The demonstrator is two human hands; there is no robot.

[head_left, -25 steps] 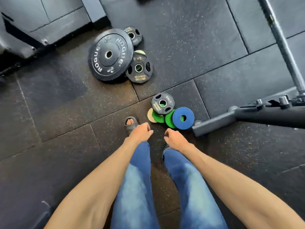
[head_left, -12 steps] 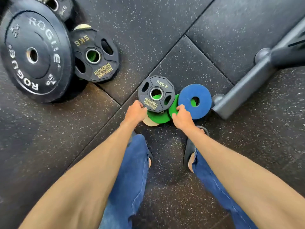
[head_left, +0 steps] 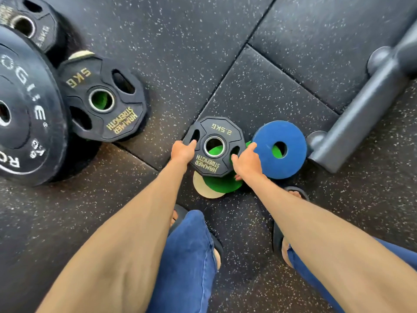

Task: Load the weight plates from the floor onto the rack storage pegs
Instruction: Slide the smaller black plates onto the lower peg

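Note:
A black 2.5 kg plate point(head_left: 214, 146) lies on top of a green plate point(head_left: 222, 184) and a tan disc point(head_left: 203, 188) on the floor in front of my feet. My left hand point(head_left: 181, 152) grips its left edge, thumb by the slot. My right hand point(head_left: 247, 162) holds its right edge, thumb on top and fingers curled under, with the forefinger reaching to the blue plate point(head_left: 279, 150) beside it. The blue plate rests on another green plate. At the left lie a black 5 kg plate point(head_left: 101, 98), a big black bumper plate point(head_left: 24, 114) and a small black plate point(head_left: 29, 26).
A grey steel rack foot point(head_left: 361, 109) runs diagonally at the right, its end close to the blue plate. Dark speckled rubber floor tiles point(head_left: 203, 53) lie all around. My two sandalled feet stand just below the small pile.
The view has dropped closer to the floor. Both hands have gone from hanging over my feet down to the 2.5 kg plate and closed on its two edges.

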